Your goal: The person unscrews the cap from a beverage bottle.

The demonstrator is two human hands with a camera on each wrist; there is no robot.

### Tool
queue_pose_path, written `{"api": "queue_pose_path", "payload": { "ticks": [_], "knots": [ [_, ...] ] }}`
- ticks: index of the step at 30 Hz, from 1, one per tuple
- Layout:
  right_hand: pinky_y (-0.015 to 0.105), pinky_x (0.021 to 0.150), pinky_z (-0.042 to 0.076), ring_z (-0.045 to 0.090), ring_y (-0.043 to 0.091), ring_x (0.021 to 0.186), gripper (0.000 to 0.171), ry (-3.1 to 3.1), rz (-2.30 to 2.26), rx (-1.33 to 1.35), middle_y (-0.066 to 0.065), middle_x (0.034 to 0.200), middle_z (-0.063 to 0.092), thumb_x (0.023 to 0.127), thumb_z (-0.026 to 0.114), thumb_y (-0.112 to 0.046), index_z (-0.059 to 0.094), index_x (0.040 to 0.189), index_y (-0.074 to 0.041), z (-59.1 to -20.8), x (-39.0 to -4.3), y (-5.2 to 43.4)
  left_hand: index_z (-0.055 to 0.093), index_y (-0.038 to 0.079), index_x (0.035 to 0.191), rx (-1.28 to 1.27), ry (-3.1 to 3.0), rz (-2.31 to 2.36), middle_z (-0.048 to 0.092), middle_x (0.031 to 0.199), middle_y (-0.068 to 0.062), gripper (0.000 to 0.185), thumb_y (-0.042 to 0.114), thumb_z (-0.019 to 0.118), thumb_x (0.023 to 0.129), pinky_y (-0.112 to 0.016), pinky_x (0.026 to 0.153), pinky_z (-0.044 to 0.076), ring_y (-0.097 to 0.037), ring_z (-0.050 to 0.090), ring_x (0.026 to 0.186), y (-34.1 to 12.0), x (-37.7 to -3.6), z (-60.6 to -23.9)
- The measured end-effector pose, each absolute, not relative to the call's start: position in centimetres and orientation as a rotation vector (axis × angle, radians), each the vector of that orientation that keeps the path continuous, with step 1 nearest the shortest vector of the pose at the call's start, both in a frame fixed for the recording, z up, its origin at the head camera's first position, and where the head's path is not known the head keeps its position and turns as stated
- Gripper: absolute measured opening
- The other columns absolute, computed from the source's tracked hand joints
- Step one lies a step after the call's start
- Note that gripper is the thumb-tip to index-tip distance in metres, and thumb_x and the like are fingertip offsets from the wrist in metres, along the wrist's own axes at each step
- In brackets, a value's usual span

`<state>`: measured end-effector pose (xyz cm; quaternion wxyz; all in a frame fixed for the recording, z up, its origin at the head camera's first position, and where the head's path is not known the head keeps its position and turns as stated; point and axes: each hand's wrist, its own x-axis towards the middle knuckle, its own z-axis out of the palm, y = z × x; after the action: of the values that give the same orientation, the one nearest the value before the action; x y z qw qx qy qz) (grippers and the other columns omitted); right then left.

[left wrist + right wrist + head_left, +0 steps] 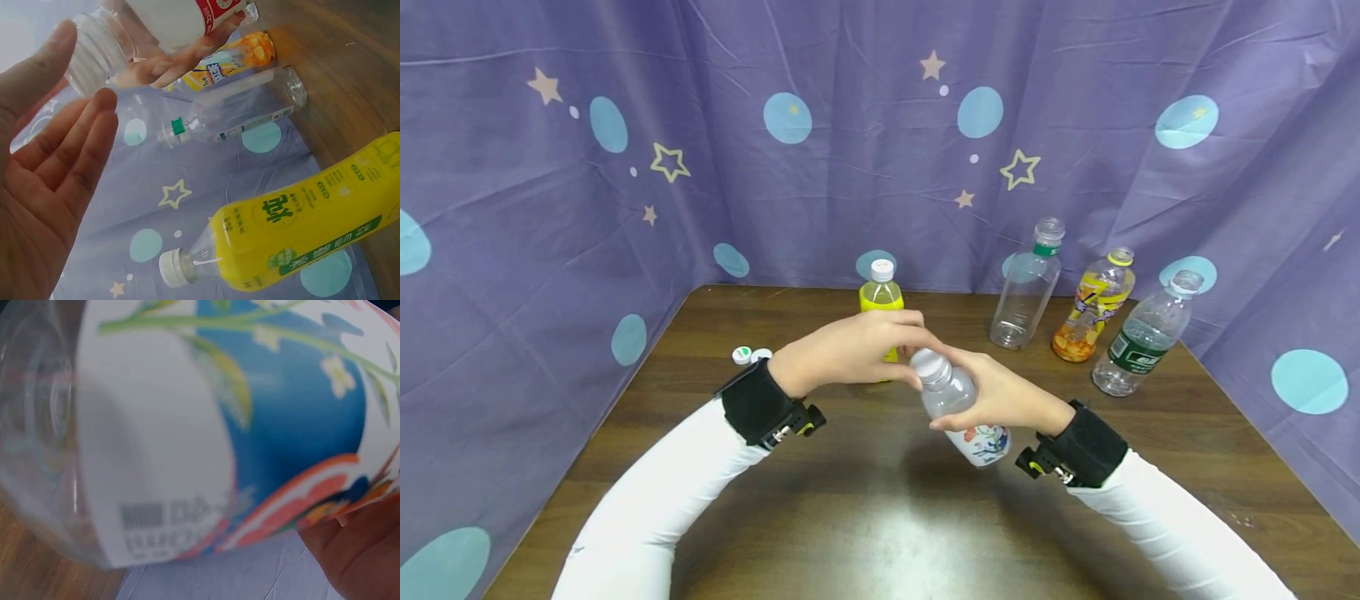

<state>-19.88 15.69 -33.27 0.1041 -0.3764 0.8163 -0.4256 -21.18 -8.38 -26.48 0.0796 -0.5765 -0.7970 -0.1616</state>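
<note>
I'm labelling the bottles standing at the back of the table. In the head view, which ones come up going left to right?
Yellow-labelled bottle with white cap → clear empty bottle with a green neck ring → bottle with orange and yellow label → clear bottle with dark green label.

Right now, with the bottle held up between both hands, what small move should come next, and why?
Probably close the left hand fingers round the white cap. The right hand already grips the tilted bottle by its body, while the left hand's fingers lie straight beside the ribbed cap, so it seems not yet gripped.
</note>
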Motion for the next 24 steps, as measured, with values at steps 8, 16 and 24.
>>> {"api": "queue_pose_path", "payload": {
  "ticks": [8, 16, 24],
  "knots": [
    [0.032, 0.059, 0.058, 0.067, 0.015, 0.074, 0.075, 2.439, -1.234, -1.156, 0.007, 0.104, 0.063, 0.074, 0.084, -0.025, 0.043, 0.136, -0.013, -33.34, -20.0, 15.66, 0.062, 0.014, 0.127, -1.679, -2.456, -0.545, 0.058, 0.103, 0.006, 0.057, 0.037, 0.079, 0.077, -0.018, 0.077, 0.048, -0.006, 0.057, 0.085, -8.33, -21.17, -26.58],
    [0.03, 0.069, 0.057, 0.065, 0.013, 0.085, 0.075, 2.536, -1.18, -1.195, 0.004, 0.108, 0.064, 0.073, 0.085, -0.027, 0.046, 0.135, -0.013, -33.04, -19.94, 15.7, 0.064, 0.016, 0.127, -1.861, -2.37, -0.655, 0.059, 0.132, 0.0, 0.05, 0.006, 0.078, 0.08, -0.02, 0.101, 0.043, -0.011, 0.052, 0.124, -8.74, -21.39, -26.21],
    [0.031, 0.06, 0.058, 0.066, 0.013, 0.08, 0.08, 2.478, -1.21, -1.178, 0.003, 0.106, 0.065, 0.073, 0.085, -0.027, 0.043, 0.139, -0.015, -33.29, -19.97, 15.63, 0.068, 0.016, 0.121, -1.833, -2.406, -0.603, 0.063, 0.122, 0.001, 0.039, 0.009, 0.075, 0.083, -0.019, 0.097, 0.046, -0.01, 0.057, 0.114, -8.59, -21.2, -26.15]
  ]
}}
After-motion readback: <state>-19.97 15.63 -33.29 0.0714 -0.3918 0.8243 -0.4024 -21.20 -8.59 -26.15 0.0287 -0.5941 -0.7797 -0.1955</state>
